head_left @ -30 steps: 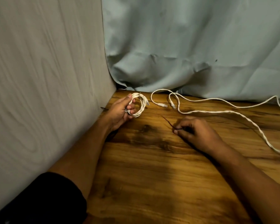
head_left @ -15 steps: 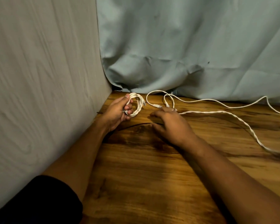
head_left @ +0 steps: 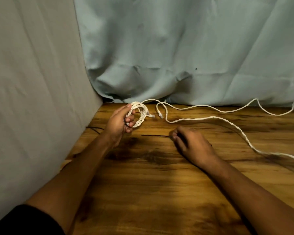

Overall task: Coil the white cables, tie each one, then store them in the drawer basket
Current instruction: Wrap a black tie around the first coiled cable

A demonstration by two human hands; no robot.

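Observation:
My left hand (head_left: 120, 123) grips a small coil of white cable (head_left: 139, 114) just above the wooden table, near the back left corner. My right hand (head_left: 192, 145) rests on the table to the right of it, fingertips pinched on the end of a thin black tie (head_left: 154, 136) that lies flat and points left. A second white cable (head_left: 210, 118) lies loose and uncoiled across the back and right of the table, its plug end (head_left: 160, 114) close to the coil.
A grey wood-grain panel (head_left: 37, 92) walls off the left side, and a pale blue curtain (head_left: 185, 53) hangs along the back. Another black tie (head_left: 94, 128) lies by the panel. The wooden table (head_left: 159, 192) extends toward me. No drawer basket is in view.
My right hand went left toward the coil, then drew back to the right and now pinches the black tie on the table. My left hand kept hold of the coil.

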